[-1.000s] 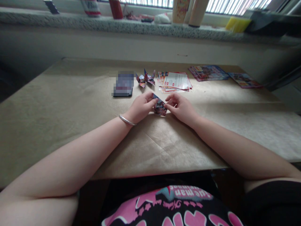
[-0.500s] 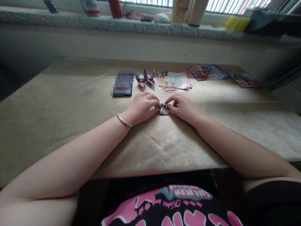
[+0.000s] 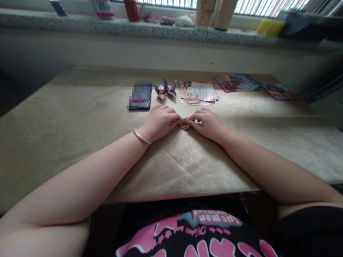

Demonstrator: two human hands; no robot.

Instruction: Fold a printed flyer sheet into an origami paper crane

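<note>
Folded paper has shifted to show yellow; left hand and right hand each pinch one side, apparently to steady it against the surface.

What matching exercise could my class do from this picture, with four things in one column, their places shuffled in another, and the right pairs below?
Things
1. Small folded multicoloured paper piece
2. Curved silver-coloured bangle
3. Two pointed, multicoloured folded-paper figures
4. Yellow block-shaped object

Places
A. On the speckled grey windowsill
B. Between the dark, flat rectangular item and the white-and-red printed sheets
C. In the fingers of the left hand and right hand
D. Around the left wrist

Right pairs: 1-C, 2-D, 3-B, 4-A
</note>
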